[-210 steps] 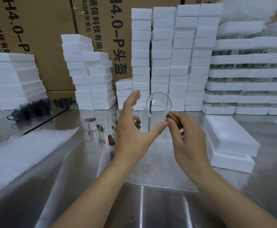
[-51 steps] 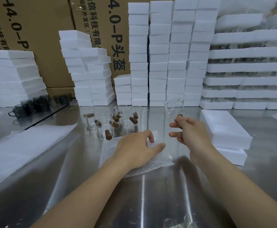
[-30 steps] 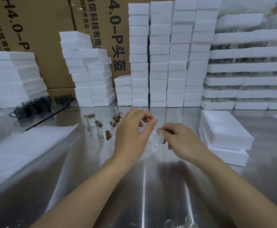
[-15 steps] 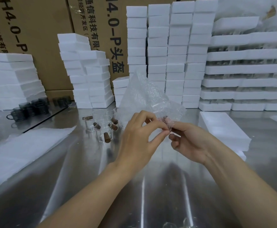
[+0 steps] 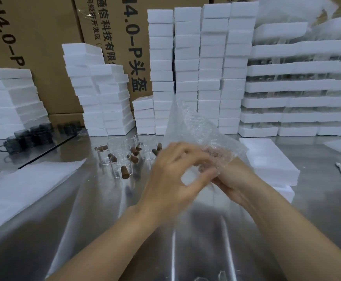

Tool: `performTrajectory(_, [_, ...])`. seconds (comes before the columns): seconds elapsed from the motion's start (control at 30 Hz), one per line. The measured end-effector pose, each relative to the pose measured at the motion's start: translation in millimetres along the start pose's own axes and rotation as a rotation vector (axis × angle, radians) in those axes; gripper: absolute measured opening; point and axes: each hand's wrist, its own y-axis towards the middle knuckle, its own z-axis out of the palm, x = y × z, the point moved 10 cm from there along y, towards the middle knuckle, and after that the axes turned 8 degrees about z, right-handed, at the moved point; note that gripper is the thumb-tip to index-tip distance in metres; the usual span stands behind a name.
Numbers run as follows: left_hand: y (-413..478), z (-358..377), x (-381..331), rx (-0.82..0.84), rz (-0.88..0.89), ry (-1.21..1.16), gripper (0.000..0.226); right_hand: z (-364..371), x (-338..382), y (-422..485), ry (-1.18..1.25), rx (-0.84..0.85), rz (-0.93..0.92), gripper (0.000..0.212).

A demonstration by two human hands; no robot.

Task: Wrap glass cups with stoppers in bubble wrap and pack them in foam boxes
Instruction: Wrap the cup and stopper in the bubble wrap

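Steel table (image 5: 104, 209) no longer bears the bubble wrap (image 5: 188, 126): lifted, it now drapes the glass cup (image 5: 213, 156) your right hand (image 5: 234, 179) grips, while your left hand (image 5: 171, 179) pinches its edge; wrapping is underway, boxing comes next

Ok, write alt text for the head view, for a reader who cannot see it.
A left hand and a right hand grip a crumpled sheet of bubble wrap above a shiny metal table. Behind them stand clear glass cups with brown stoppers, and stacks of white foam boxes line the back.
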Motion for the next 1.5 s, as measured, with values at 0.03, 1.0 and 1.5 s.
performTrajectory(0.03, [3.2, -14.4, 7.0, -0.080, -0.050, 0.005, 0.019, 0.2, -0.3, 0.9, 0.013, 0.004, 0.011, 0.010])
performTrajectory(1.0, [-36.4, 12.4, 102.2, -0.096, -0.924, -0.990, 0.087, 12.1, -20.3, -14.0, -0.008, 0.031, 0.024, 0.075])
performTrajectory(1.5, [-50.7, -2.0, 126.2, -0.278, -1.010, -0.918, 0.083, 5.1, 11.6, -12.6, -0.247, -0.219, -0.007, 0.036])
